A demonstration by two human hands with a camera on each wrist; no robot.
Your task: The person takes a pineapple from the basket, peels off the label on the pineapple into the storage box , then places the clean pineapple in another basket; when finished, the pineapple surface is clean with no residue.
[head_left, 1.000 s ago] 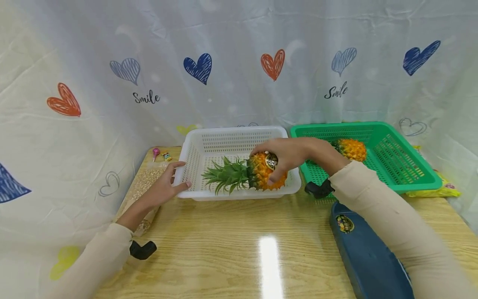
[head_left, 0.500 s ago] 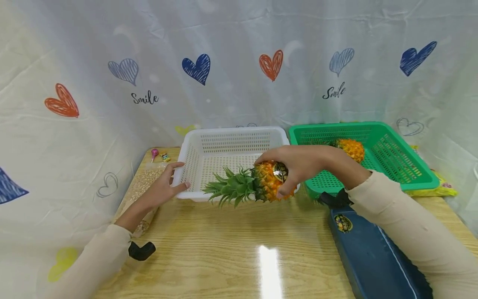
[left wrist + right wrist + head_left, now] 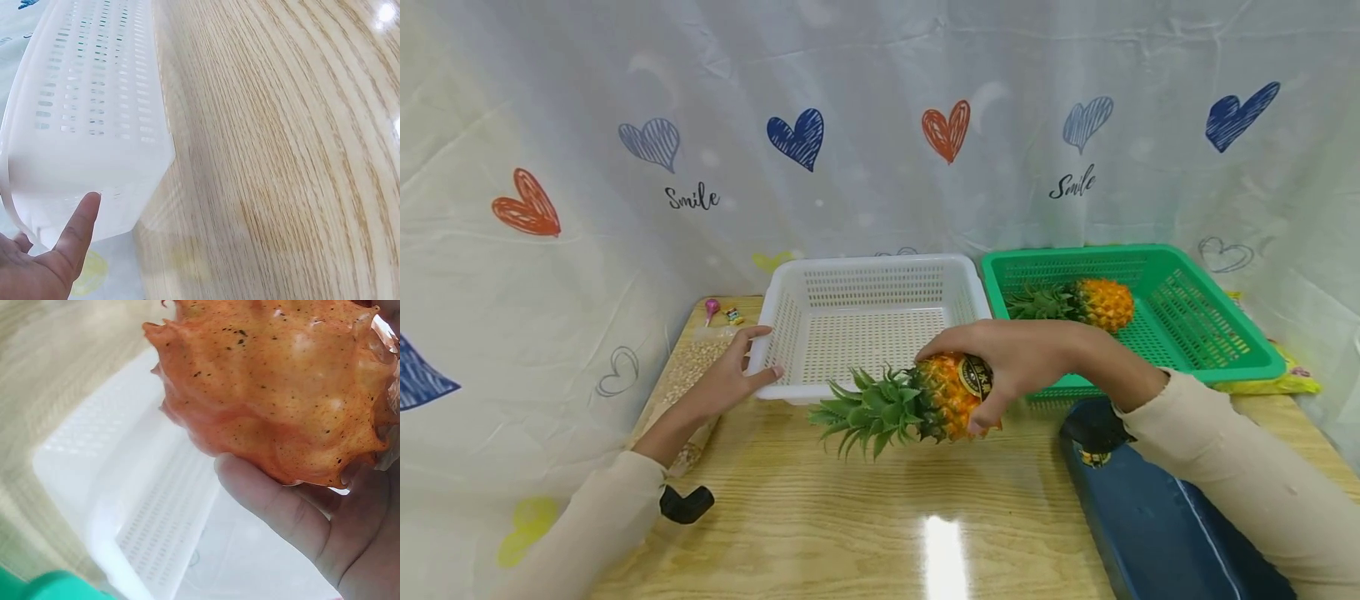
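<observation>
My right hand (image 3: 1018, 362) grips an orange pineapple (image 3: 951, 392) by its body, thumb near and fingers over the top. A round black-and-gold label shows on the fruit, and its green crown points left. The pineapple hangs over the front rim of the white plastic basket (image 3: 865, 392). In the right wrist view, the thumb presses the pineapple's spiny base (image 3: 275, 387). My left hand (image 3: 730, 375) holds the white basket by its front left corner; in the left wrist view the thumb (image 3: 81, 225) lies against the outer wall. A second pineapple (image 3: 1103, 304) lies in the green basket (image 3: 1206, 354).
A dark blue case (image 3: 1157, 517) lies on the wooden table (image 3: 820, 517) beneath the right forearm. At the left lie a clear bag of pale grains (image 3: 688, 375), a pink lollipop (image 3: 712, 308) and a small wrapped sweet (image 3: 733, 316). Yellow packaging (image 3: 1277, 383) shows beside the green basket.
My right hand has brought the pineapple out of the white basket, toward me and slightly right. The second pineapple's crown has come into view. The left hand has stayed in place.
</observation>
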